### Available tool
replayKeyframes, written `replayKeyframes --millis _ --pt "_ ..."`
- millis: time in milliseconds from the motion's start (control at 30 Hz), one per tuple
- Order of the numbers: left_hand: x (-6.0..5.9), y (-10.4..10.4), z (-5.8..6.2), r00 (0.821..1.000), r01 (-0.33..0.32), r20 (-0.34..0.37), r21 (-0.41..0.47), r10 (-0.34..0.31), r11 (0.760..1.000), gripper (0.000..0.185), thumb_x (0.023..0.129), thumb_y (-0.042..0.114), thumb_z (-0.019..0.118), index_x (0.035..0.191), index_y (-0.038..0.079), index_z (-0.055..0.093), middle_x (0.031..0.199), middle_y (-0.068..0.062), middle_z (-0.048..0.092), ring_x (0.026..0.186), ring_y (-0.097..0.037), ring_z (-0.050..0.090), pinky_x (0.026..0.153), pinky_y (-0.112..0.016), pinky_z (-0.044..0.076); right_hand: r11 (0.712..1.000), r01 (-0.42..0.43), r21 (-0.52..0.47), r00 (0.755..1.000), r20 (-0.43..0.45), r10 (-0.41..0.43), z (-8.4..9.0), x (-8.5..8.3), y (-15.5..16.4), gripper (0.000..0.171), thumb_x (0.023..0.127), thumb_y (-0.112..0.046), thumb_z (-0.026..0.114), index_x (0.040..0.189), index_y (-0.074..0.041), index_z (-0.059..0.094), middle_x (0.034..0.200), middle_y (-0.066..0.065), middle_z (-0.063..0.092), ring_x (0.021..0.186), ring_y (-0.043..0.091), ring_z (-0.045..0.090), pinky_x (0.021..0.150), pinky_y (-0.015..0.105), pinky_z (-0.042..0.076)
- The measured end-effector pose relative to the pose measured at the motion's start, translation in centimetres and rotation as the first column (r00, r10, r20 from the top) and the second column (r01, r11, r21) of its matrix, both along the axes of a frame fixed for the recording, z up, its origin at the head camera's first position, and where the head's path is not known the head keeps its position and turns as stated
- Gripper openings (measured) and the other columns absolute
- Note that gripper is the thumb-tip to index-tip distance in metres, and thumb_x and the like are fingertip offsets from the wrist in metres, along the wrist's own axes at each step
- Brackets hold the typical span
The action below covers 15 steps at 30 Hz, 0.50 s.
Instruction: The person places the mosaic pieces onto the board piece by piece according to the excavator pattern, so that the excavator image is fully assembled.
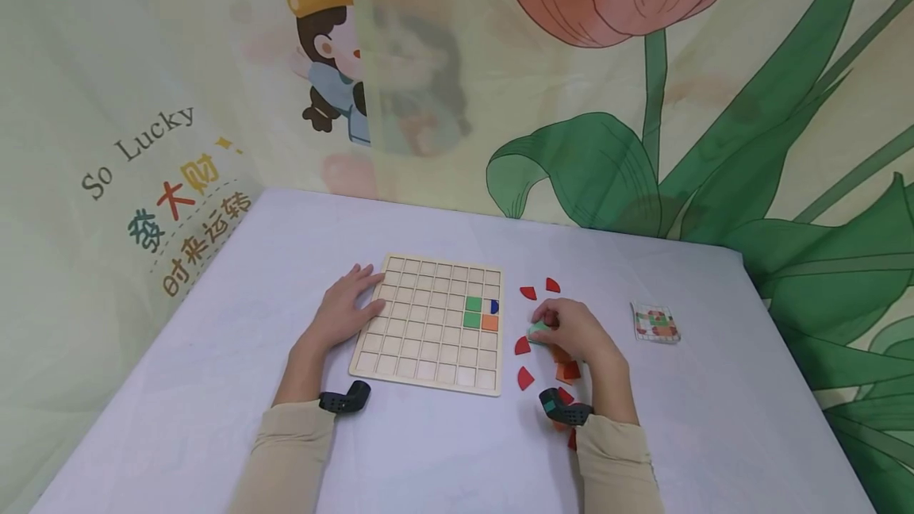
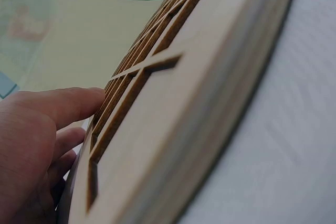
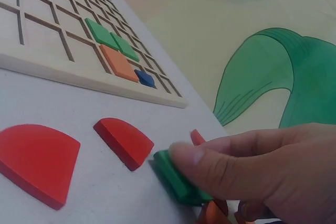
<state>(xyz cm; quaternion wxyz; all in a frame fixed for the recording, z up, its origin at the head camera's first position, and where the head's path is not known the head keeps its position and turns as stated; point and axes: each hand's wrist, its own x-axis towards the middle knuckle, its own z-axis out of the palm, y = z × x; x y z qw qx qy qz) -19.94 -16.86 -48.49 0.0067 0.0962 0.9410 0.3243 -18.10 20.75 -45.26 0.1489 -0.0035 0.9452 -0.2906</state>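
Observation:
A wooden grid board lies on the table. Two green square tiles, an orange square tile and a dark blue half-round piece sit in cells near its right edge. My left hand rests at the board's left edge, its thumb and fingers touching the rim. To the right of the board, my right hand pinches a green block between thumb and fingers, low over the loose pieces. Red quarter-round pieces lie beside it; the hand partly hides other pieces.
Several loose red and orange pieces lie under and near the right wrist. A small card with a coloured pattern lies farther right on the white tablecloth. A printed curtain hangs behind the table.

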Motion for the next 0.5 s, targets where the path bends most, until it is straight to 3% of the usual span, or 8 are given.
replayKeyframes --millis 167,333,500 --pt "0.0 0.1 0.1 1.0 -0.007 0.004 0.003 0.007 1.0 0.055 0.092 0.031 0.058 0.14 0.006 0.046 0.153 -0.017 0.032 0.146 -0.035 0.016 0.118 -0.058 0.011 0.999 0.031 -0.017 0.999 -0.026 -0.031 0.1 -0.2 0.9 0.03 0.081 -0.023 0.076 0.108 -0.015 0.066 0.089 0.006 0.058 0.085 0.02 0.052 0.061 0.022 0.052" --pt "0.0 0.1 0.1 1.0 -0.005 0.003 0.0 0.005 1.0 0.055 0.092 0.031 0.057 0.14 0.006 0.046 0.153 -0.017 0.032 0.146 -0.035 0.017 0.118 -0.057 0.011 1.0 -0.028 -0.009 0.999 -0.016 0.028 -0.1 -0.2 1.2 0.036 0.078 -0.021 0.078 0.112 -0.015 0.068 0.095 0.006 0.061 0.089 0.02 0.053 0.066 0.024 0.054" --pt "0.0 0.1 0.1 1.0 -0.005 0.004 0.006 0.005 1.0 0.055 0.092 0.031 0.058 0.14 0.006 0.046 0.153 -0.017 0.032 0.146 -0.035 0.017 0.118 -0.057 0.011 0.998 -0.069 -0.007 0.998 -0.002 0.069 -0.3 -0.2 0.3 0.034 0.075 -0.019 0.081 0.107 -0.018 0.069 0.1 0.004 0.062 0.095 0.02 0.055 0.073 0.028 0.058"
